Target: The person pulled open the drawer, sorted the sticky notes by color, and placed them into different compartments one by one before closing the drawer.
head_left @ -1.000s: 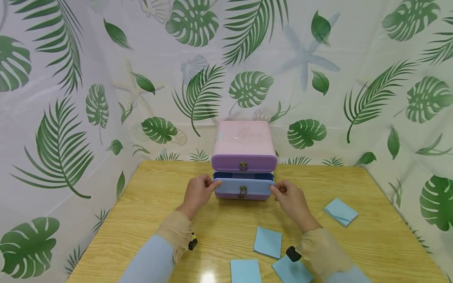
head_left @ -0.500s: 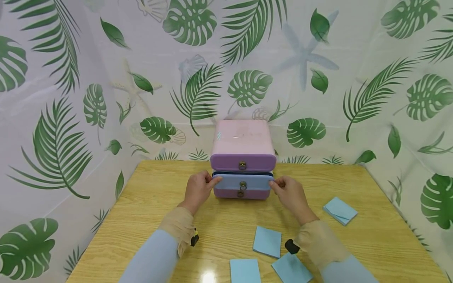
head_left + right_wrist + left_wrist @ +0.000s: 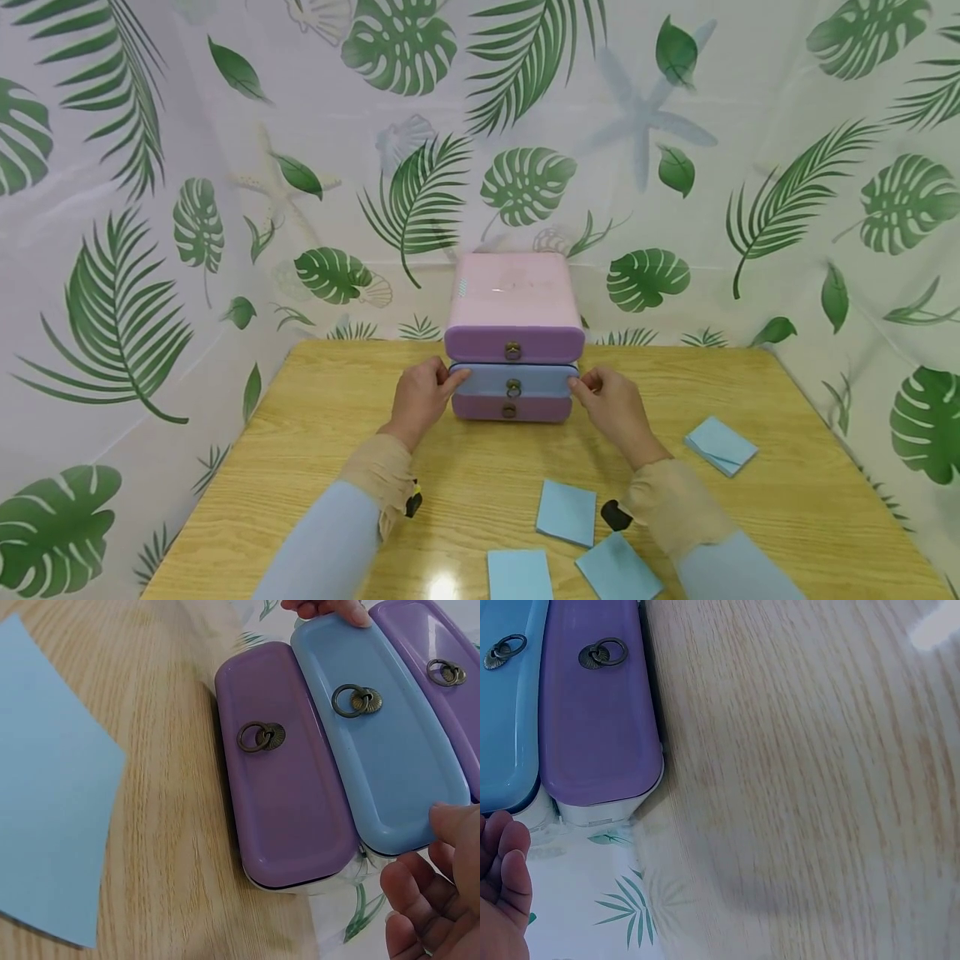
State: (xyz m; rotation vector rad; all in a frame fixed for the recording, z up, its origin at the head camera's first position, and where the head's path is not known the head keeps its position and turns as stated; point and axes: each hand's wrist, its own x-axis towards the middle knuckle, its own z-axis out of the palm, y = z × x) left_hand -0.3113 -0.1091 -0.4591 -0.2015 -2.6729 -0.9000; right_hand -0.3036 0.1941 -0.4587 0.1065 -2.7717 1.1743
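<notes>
A small chest [image 3: 517,287] with a pink top stands at the back of the table. Its blue middle drawer [image 3: 487,381] lies between a purple upper drawer [image 3: 480,342] and a purple lower drawer [image 3: 480,407]. Each front bears a brass ring pull. My left hand [image 3: 422,400] holds the blue drawer's left end, thumb on the front corner. At the opposite end my right hand [image 3: 615,410] does the same; the right wrist view shows its thumb [image 3: 450,821] on the blue front and curled fingers [image 3: 420,900] beside the edge. The blue front sits nearly level with the others.
Blue paper squares lie on the wooden table [image 3: 315,483]: one [image 3: 566,512] in front of the chest, two nearer me, and a small stack [image 3: 722,446] at the right. A leaf-patterned cloth [image 3: 525,125] hangs right behind the chest.
The blue drawer has slid back into the chest, and the dark gap above its front has shrunk to a thin line. Both hands have moved forward with it.
</notes>
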